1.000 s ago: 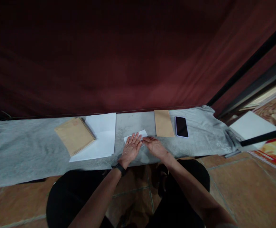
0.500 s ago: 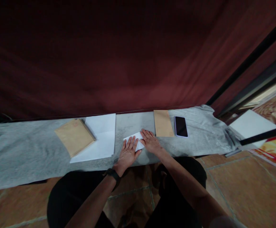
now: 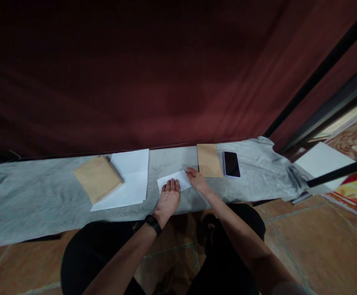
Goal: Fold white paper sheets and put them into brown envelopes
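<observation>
A small folded white paper (image 3: pixel 182 178) lies on the grey cloth in front of me. My left hand (image 3: pixel 170 196) rests on its lower edge with the fingertips pressing down, palm toward the cloth, holding nothing. At the paper's right end is my right hand (image 3: pixel 196 179), its fingers closed at the edge; the thumb is partly hidden. Just right of that hand lies a single brown envelope (image 3: pixel 209 160). To the left, larger white sheets (image 3: pixel 132 180) lie stacked, with a pile of brown envelopes (image 3: pixel 98 178) overlapping them.
A phone (image 3: pixel 231 164) with a dark screen lies beyond the single envelope. Grey cloth (image 3: pixel 40 196) covers the long, narrow bench. Dark red fabric (image 3: pixel 172 98) hangs behind it. Black bars (image 3: pixel 319 78) and a white board (image 3: pixel 324 164) stand at the right.
My left hand has drawn its fingers in and slid toward the lower edge, uncovering more folded paper. The right hand's fingers, earlier spread over the paper, have closed at its right end.
</observation>
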Motion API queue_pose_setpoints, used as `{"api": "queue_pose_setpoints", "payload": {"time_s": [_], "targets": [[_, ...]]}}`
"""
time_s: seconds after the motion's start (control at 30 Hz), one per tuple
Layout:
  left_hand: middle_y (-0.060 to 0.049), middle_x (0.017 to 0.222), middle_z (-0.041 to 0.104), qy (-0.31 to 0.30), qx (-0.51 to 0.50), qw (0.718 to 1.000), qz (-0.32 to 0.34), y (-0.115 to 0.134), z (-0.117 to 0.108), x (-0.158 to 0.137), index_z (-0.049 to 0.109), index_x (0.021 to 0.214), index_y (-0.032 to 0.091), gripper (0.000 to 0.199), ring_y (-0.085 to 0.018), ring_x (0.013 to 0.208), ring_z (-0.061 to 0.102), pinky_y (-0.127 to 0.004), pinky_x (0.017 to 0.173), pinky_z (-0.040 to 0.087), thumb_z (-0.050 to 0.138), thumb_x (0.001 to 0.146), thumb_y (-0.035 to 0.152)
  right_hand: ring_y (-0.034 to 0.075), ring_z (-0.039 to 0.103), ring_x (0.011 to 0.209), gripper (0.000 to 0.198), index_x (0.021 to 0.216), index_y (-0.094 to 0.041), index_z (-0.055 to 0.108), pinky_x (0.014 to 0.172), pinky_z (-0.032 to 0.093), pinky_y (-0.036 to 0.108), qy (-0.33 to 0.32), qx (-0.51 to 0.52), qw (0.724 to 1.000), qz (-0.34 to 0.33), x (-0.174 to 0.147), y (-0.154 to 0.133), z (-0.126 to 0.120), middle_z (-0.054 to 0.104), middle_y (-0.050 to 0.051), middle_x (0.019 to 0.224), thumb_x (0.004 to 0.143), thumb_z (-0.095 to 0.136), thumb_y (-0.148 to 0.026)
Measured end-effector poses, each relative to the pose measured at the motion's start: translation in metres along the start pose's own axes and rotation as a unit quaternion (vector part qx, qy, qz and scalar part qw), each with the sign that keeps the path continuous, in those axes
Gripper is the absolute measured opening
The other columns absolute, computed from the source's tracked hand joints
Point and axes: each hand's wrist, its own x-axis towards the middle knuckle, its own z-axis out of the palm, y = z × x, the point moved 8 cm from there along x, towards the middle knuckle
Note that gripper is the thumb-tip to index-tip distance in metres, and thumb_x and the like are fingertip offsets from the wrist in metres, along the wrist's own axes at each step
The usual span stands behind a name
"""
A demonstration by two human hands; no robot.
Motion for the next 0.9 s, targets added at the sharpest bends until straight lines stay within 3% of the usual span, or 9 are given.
{"api": "queue_pose_setpoints", "payload": {"time_s": [0.1, 0.17, 0.3, 0.37, 0.47, 0.53, 0.63, 0.77, 0.9], "targets": [[-0.024, 0.142, 0.058, 0.034, -0.062, 0.997, -0.035, -0.009, -0.014, 0.006, 0.054, 0.140, 0.009, 0.049, -0.032, 0.135, 0.054, -0.052, 0.111, 0.043, 0.042, 0.092, 0.011, 0.020, 0.071, 0.091, 0.036, 0.124, -0.021, 0.068, 0.086, 0.060, 0.038, 0.010, 0.079, 0.996, 0.029, 0.004, 0.004, -0.002, 0.076, 0.004, 0.100, 0.094, 0.050, -0.032], [-0.022, 0.133, 0.065, 0.090, -0.205, 0.969, -0.103, -0.029, -0.029, 0.009, 0.062, 0.130, 0.011, 0.039, -0.032, 0.131, 0.057, -0.052, 0.112, 0.042, 0.048, 0.094, 0.019, 0.019, 0.071, 0.087, 0.039, 0.125, -0.020, 0.065, 0.078, 0.061, 0.036, 0.015, 0.133, 0.990, 0.046, 0.005, 0.005, -0.005, 0.075, 0.006, 0.101, 0.095, 0.048, -0.036], [-0.016, 0.110, 0.075, 0.183, -0.480, 0.827, -0.229, -0.066, -0.038, 0.010, 0.067, 0.116, 0.012, 0.038, -0.029, 0.112, 0.069, -0.047, 0.102, 0.053, 0.045, 0.101, 0.039, 0.019, 0.071, 0.093, 0.039, 0.122, -0.020, 0.064, 0.078, 0.061, 0.034, 0.008, 0.217, 0.974, 0.062, -0.002, 0.000, -0.007, 0.073, 0.009, 0.112, 0.092, 0.050, -0.041], [-0.016, 0.116, 0.075, 0.183, -0.553, 0.775, -0.246, -0.067, -0.032, 0.011, 0.062, 0.124, 0.012, 0.042, -0.025, 0.107, 0.072, -0.042, 0.095, 0.058, 0.036, 0.105, 0.038, 0.020, 0.072, 0.093, 0.038, 0.117, -0.021, 0.065, 0.078, 0.061, 0.035, -0.020, 0.258, 0.963, 0.068, -0.009, -0.007, 0.001, 0.073, 0.008, 0.110, 0.090, 0.054, -0.045], [-0.016, 0.131, 0.069, 0.173, -0.700, 0.632, -0.283, -0.060, -0.006, 0.006, 0.056, 0.132, 0.013, 0.039, -0.022, 0.114, 0.070, -0.038, 0.096, 0.059, 0.038, 0.105, 0.034, 0.021, 0.072, 0.085, 0.037, 0.109, -0.020, 0.066, 0.074, 0.062, 0.037, -0.079, 0.345, 0.931, 0.093, -0.020, -0.017, 0.017, 0.075, 0.006, 0.100, 0.086, 0.060, -0.049], [-0.014, 0.133, 0.068, 0.175, -0.749, 0.563, -0.303, -0.055, 0.009, 0.000, 0.055, 0.133, 0.015, 0.037, -0.022, 0.119, 0.068, -0.038, 0.099, 0.059, 0.042, 0.104, 0.033, 0.021, 0.072, 0.079, 0.036, 0.106, -0.020, 0.065, 0.071, 0.061, 0.037, -0.095, 0.392, 0.907, 0.120, -0.025, -0.020, 0.022, 0.075, 0.005, 0.093, 0.088, 0.058, -0.050], [-0.012, 0.131, 0.070, 0.189, -0.774, 0.521, -0.306, -0.052, 0.020, -0.007, 0.055, 0.134, 0.018, 0.036, -0.022, 0.123, 0.065, -0.038, 0.102, 0.057, 0.046, 0.103, 0.034, 0.022, 0.073, 0.078, 0.031, 0.106, -0.022, 0.063, 0.069, 0.061, 0.037, -0.074, 0.413, 0.896, 0.144, -0.027, -0.019, 0.020, 0.075, 0.004, 0.089, 0.088, 0.059, -0.047], [-0.009, 0.128, 0.071, 0.187, -0.773, 0.532, -0.291, -0.047, 0.017, -0.006, 0.060, 0.127, 0.021, 0.032, -0.022, 0.125, 0.064, -0.037, 0.102, 0.057, 0.047, 0.102, 0.037, 0.022, 0.072, 0.077, 0.030, 0.102, -0.022, 0.063, 0.069, 0.061, 0.037, -0.054, 0.356, 0.925, 0.120, -0.026, -0.015, 0.017, 0.074, 0.003, 0.089, 0.075, 0.070, -0.032], [-0.008, 0.114, 0.076, 0.196, -0.812, 0.430, -0.341, -0.060, 0.018, -0.012, 0.067, 0.108, 0.020, 0.018, -0.019, 0.107, 0.072, -0.030, 0.087, 0.061, 0.064, 0.090, 0.023, 0.018, 0.066, 0.065, 0.020, 0.089, -0.020, 0.065, 0.057, 0.055, 0.029, -0.060, 0.260, 0.961, 0.067, -0.017, -0.014, 0.015, 0.068, -0.001, 0.073, 0.071, 0.063, -0.029]]}}
